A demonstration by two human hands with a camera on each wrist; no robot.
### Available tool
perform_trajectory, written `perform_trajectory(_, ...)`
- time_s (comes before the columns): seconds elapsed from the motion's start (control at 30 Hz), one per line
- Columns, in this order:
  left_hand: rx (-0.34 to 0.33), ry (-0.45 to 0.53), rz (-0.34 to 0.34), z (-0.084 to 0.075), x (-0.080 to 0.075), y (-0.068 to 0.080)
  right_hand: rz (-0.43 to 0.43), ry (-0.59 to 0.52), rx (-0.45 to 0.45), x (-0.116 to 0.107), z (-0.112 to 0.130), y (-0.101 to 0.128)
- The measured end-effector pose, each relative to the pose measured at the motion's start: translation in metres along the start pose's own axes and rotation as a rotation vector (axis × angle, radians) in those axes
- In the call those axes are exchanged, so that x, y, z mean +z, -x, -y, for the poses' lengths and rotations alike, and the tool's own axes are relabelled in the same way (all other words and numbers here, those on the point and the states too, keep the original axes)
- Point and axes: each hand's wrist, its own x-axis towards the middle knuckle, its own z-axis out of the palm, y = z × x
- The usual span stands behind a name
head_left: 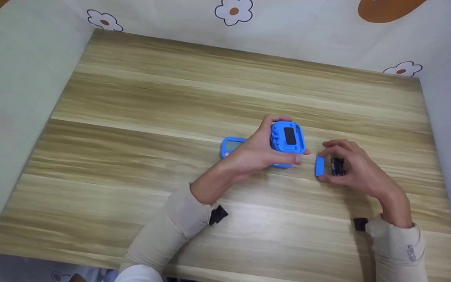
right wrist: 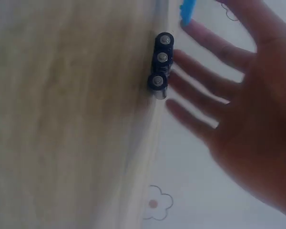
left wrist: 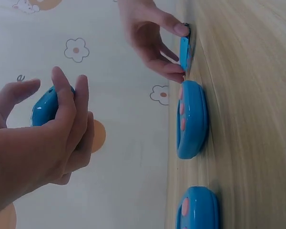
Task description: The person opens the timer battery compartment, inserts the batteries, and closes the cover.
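Note:
My left hand (head_left: pixel 255 150) grips a rounded blue device (head_left: pixel 288 137) above the table, its back with a dark rectangle facing the head camera. In the left wrist view, the fingers wrap around this device (left wrist: pixel 44 109). To the right, my right hand (head_left: pixel 356 168) pinches a small flat blue cover (head_left: pixel 319 166) by its two ends, close over the tabletop. Several dark batteries (head_left: pixel 338 166) lie side by side under the right palm; three silver ends of these batteries (right wrist: pixel 161 57) show in the right wrist view.
Partly hidden below the left hand, a blue device with a grey screen (head_left: pixel 233 146) lies on the wooden table (head_left: pixel 151 98). Another blue device with pink buttons (left wrist: pixel 193 119) lies nearer the cover. A flower-patterned cloth (head_left: pixel 170 19) surrounds the table.

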Motion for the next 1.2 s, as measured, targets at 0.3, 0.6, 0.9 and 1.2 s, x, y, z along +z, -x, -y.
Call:
perform_trajectory(0.3, 0.025, 0.013, 0.05, 0.0, -0.003, 0.001, -0.01, 0.037, -0.004, -0.002, -0.002, 0.001)
perform_trajectory(0.6, 0.051, 0.01, 0.073, -0.002, -0.002, 0.002, -0.034, 0.049, 0.046, -0.011, -0.01, 0.014)
perform_trajectory(0.9, 0.035, -0.011, 0.072, -0.001, -0.001, 0.001, -0.048, 0.05, 0.035, -0.011, -0.01, 0.014)
perform_trajectory(1.2, -0.016, -0.054, 0.064, 0.007, 0.0, -0.003, -0.154, -0.061, -0.073, -0.031, 0.041, 0.006)
